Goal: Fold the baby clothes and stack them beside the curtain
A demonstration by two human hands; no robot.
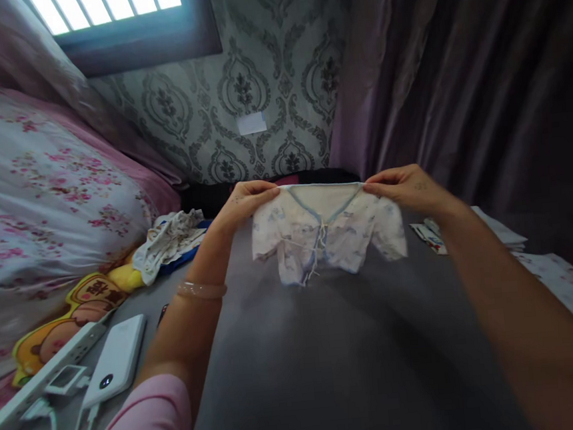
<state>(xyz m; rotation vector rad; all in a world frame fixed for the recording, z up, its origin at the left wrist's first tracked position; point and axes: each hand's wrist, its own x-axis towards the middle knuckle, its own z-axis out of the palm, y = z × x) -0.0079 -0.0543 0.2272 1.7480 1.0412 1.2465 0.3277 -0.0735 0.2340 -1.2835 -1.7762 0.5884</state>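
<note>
A small white baby shirt point(325, 231) with blue trim and tie strings hangs spread out above the grey bed surface point(328, 352). My left hand point(248, 201) pinches its left shoulder, fingers closed on the cloth. My right hand point(404, 188) pinches the right shoulder the same way. Both arms reach forward, and a pale bangle sits on my left wrist.
A floral pink quilt point(30, 210) is piled at the left. Beside it lie crumpled baby clothes point(171, 242), a yellow cartoon cushion point(74, 314), a white power bank point(116, 360) and a power strip point(36, 391). Printed cloths point(563, 284) lie at the right; dark curtains hang behind.
</note>
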